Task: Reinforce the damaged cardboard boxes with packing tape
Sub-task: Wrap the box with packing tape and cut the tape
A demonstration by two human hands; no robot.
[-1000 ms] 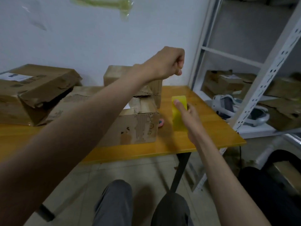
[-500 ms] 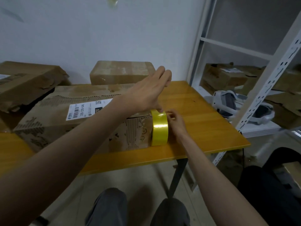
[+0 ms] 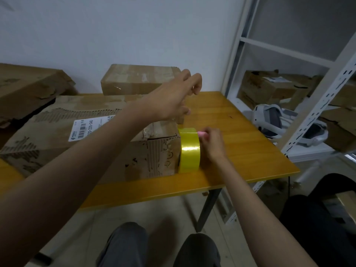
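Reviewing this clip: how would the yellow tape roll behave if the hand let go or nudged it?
The yellow tape roll stands on edge on the table, so it would probably roll or topple. Its glossy face looks slippery. The torn box beside it may block it leftward.

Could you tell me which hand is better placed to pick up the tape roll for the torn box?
The right hand: its fingers already touch the side of the yellow tape roll, which stands on edge against the torn box. The left hand hovers above the box corner, holding nothing.
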